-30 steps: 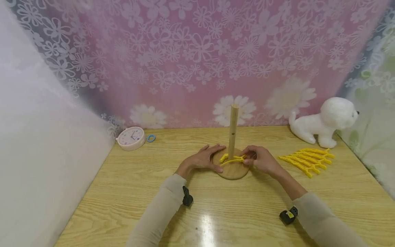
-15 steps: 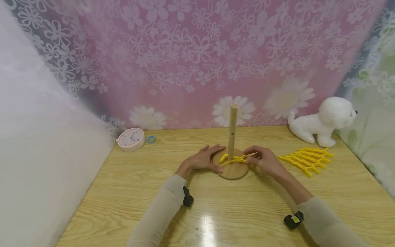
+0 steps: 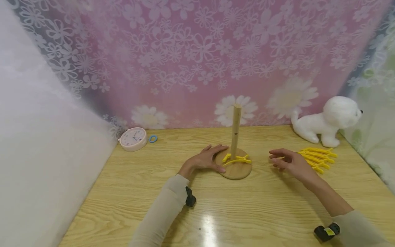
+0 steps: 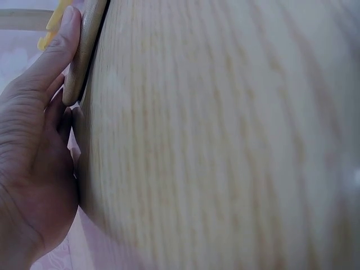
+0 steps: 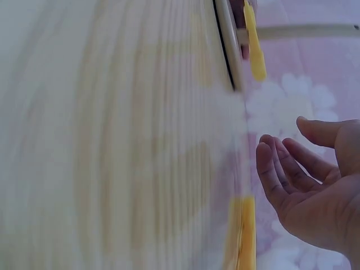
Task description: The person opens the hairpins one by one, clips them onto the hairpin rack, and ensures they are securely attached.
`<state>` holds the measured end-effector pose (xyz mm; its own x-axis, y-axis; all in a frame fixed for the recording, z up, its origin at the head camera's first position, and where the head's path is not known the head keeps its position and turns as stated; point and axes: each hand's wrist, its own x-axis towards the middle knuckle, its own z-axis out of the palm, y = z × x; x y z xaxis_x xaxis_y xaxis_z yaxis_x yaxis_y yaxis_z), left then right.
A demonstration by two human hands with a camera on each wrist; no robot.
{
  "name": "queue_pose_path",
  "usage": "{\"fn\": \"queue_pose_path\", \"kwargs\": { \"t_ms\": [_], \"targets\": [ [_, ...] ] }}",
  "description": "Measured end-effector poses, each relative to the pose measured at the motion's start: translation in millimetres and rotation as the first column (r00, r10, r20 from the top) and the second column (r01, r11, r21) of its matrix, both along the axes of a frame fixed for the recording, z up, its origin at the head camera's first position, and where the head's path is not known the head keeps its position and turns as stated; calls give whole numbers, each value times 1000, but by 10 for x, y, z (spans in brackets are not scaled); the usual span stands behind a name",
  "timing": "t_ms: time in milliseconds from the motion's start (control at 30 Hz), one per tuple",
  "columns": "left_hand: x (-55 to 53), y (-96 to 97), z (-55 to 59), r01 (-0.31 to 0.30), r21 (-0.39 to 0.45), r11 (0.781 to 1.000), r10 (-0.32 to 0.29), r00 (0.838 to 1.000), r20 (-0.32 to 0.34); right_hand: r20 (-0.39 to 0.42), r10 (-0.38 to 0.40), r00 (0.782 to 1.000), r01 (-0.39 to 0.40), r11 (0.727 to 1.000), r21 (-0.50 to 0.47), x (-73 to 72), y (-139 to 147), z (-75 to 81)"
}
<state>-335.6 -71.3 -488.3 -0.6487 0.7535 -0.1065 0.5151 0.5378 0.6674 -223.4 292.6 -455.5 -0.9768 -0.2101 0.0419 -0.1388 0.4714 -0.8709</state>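
In the head view, a round wooden base [image 3: 237, 173] bears an upright wooden pole [image 3: 236, 130] with a small dark hole in its side. My left hand [image 3: 202, 160] holds the base's left rim, its thumb lying on top in the left wrist view. At the pole's foot lies yellow plastic [image 3: 243, 160], forked at its right end; whether it is one piece or two I cannot tell. My right hand [image 3: 291, 164] hovers right of the base with loosely bent fingers, holding nothing. It partly hides several forked yellow pieces [image 3: 321, 160] on the table.
A white plush dog [image 3: 327, 121] sits at the back right. At the back left are a pink clock [image 3: 133, 139] and a small blue ring [image 3: 153, 138]. A flowered pink curtain [image 3: 185, 68] hangs behind the wooden table [image 3: 154, 164].
My right hand has let go of the forked yellow plastic on the base and moved right, near the other yellow pieces. The left hand has stayed on the base.
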Motion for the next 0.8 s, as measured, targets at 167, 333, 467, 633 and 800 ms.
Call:
{"fn": "queue_pose_path", "kwargs": {
  "t_ms": [167, 333, 467, 633, 800],
  "targets": [
    [0, 3, -14, 5, 13, 1000, -5, 1000, -7, 12, -46, 999, 45, 999, 26, 84, 292, -6],
    [2, -7, -13, -10, 17, 1000, 10, 1000, 7, 26, -72, 997, 73, 997, -15, 146, 561, -16],
    [-6, 11, -21, 1, 9, 1000, -1, 1000, 3, 27, -110, 994, 111, 994, -21, 195, 765, -46],
    [-22, 7, -42, 5, 11, 1000, -5, 1000, 7, 13, -149, 989, 149, 989, -2, 265, 936, -86],
    [-1, -13, -16, -9, 16, 1000, 9, 1000, 21, 18, -171, 985, 170, 985, 38, 310, 1016, -102]
  ]
}}
